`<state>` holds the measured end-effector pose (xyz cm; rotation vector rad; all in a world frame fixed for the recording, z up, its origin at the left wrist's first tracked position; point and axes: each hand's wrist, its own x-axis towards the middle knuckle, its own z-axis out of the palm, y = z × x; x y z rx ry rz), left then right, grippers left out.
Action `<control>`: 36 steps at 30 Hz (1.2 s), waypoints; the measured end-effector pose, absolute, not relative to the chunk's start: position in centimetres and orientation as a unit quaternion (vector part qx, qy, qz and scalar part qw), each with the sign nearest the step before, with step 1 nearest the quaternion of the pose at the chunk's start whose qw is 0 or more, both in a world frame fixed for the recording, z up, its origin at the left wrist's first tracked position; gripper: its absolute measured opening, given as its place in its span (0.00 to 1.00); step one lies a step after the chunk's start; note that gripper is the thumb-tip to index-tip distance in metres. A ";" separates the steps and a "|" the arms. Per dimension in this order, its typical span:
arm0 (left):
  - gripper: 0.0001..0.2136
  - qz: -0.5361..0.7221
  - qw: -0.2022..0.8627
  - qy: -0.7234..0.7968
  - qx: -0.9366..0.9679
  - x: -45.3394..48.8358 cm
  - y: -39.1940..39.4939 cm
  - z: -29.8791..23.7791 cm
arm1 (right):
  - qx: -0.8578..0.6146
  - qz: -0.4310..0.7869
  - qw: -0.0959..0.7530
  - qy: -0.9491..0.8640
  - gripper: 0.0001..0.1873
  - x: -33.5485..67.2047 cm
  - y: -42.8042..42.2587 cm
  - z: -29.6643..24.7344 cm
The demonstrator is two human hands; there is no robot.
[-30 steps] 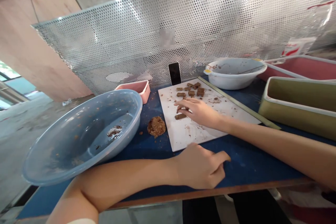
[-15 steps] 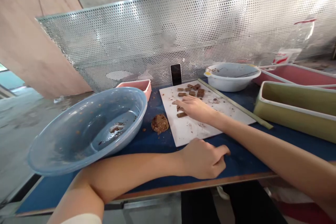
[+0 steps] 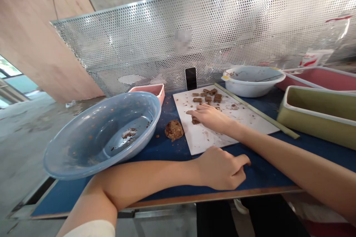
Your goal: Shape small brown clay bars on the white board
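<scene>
My right hand (image 3: 210, 117) lies flat on the white cutting board (image 3: 219, 135), fingers stretched out over a small brown roll of dough (image 3: 195, 120). Several cut brown pieces (image 3: 209, 96) sit at the board's far end. My left hand (image 3: 222, 168) rests on the blue table (image 3: 258, 172) just in front of the board, fingers curled under with nothing seen in them. A brown dough lump (image 3: 174, 130) lies on the table left of the board.
A large blue basin (image 3: 83, 155) with scraps overhangs the table at left. Behind it is a pink tray (image 3: 148, 89). A white bowl (image 3: 251, 85), an olive tray (image 3: 317, 116), a pink bin (image 3: 325, 76), a ruler (image 3: 256, 111) and a phone (image 3: 191, 78) against the perforated metal screen (image 3: 222, 26).
My right hand has slid slightly back and forth over the dough roll on the board. The left hand has stayed put; the view shifted a little.
</scene>
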<state>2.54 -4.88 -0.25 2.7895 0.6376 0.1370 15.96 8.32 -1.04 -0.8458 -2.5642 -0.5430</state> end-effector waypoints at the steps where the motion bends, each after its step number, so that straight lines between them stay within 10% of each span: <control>1: 0.15 0.047 0.139 0.220 0.964 2.5 -4.9 -0.2 | -0.301 -0.194 0.192 -0.914 0.19 15.9 8.3 -1.0; 36: 0.16 0.047 0.133 0.216 0.966 2.5 -4.8 -0.2 | -0.292 -0.105 0.224 -0.924 0.19 16.7 7.5 0.5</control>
